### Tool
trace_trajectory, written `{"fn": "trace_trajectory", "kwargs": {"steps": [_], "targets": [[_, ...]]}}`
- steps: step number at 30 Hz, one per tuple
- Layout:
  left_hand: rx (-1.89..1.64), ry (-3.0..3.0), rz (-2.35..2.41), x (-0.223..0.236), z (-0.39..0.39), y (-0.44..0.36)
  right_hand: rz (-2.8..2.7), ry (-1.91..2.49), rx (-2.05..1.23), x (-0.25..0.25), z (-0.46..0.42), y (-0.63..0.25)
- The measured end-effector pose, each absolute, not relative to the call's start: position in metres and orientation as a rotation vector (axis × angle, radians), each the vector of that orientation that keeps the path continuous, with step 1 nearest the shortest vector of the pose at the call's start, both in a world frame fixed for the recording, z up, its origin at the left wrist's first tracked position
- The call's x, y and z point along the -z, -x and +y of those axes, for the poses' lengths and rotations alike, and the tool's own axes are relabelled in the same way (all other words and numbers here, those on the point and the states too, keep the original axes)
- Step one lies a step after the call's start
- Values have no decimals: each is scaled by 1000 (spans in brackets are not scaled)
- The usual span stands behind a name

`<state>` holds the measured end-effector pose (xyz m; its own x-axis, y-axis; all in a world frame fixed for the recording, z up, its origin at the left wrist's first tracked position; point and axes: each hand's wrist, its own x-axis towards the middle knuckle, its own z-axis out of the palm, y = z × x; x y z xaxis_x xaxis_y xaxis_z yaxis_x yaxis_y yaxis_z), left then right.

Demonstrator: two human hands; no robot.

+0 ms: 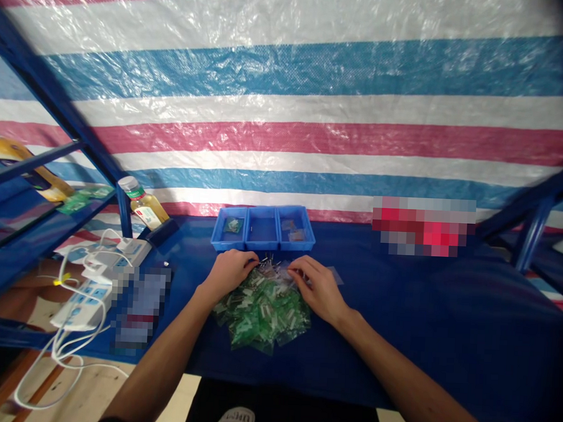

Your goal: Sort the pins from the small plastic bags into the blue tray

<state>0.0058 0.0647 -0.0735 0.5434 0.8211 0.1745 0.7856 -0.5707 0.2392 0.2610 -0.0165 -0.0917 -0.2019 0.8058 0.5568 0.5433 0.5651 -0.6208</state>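
Observation:
A heap of small clear-and-green plastic bags (268,313) lies on the blue tabletop between my hands, with small pale pieces showing inside. At the heap's far left edge is my left hand (232,272), thumb and fingers pinched together; what sits between the tips is too small to make out. Several small metal pins (270,259) lie just right of those fingertips. My right hand (316,288) is closed at the far right edge of the heap, its fingertips on a clear plastic bag (284,274). Part of another clear bag (335,275) shows behind that hand.
Beyond the heap stand three joined blue trays (262,247); the left and right ones hold small bags. To the left are a bottle (146,208), power strips (84,305) with white cables and a blurred-out flat object (141,310). Blue frame bars (535,234) flank the table.

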Motion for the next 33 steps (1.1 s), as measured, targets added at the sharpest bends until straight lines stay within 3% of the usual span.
{"fn": "trace_trajectory", "kwargs": {"steps": [14,33], "targets": [[-673,-2755,813,67,46,-21,-1928,1092,-354,97,-15,-261],[-753,-2742,673,56,29,-39,-2014,963,-273,94,-20,-255]]}}
